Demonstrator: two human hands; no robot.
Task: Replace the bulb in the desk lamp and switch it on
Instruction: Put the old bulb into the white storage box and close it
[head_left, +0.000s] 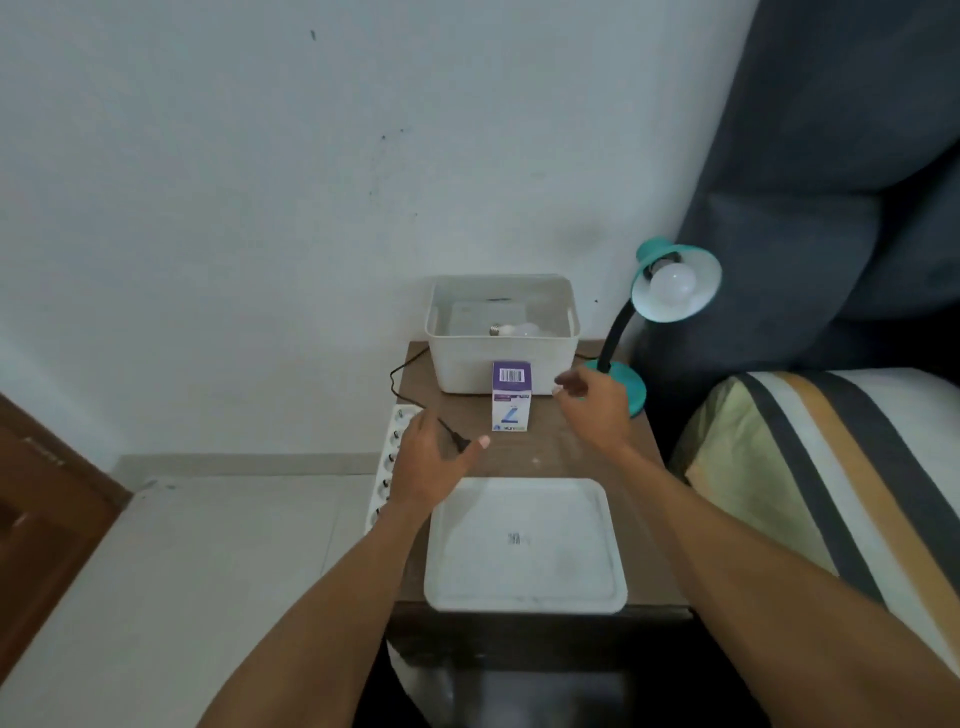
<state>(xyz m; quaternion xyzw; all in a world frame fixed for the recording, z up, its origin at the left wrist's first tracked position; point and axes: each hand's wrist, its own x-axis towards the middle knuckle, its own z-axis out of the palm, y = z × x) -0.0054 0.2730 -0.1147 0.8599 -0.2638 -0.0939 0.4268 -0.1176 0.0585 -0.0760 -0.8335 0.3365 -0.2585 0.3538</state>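
A teal desk lamp (621, 382) with a black gooseneck stands at the back right of the small brown table (566, 452). An unlit white bulb (672, 284) sits in its shade. Another white bulb (519, 329) lies inside the white bin (501, 364). A purple and white bulb box (511, 397) stands upright in front of the bin. My left hand (431, 462) hovers open over the table's left edge, just by the lamp's black plug (457, 439). My right hand (595, 402) is open above the table, between the box and the lamp base.
A white power strip (390, 457) hangs along the table's left side. A white lid (524, 545) lies flat at the table's front. A bed with a striped cover (831, 467) and a dark headboard are on the right. A wall is behind.
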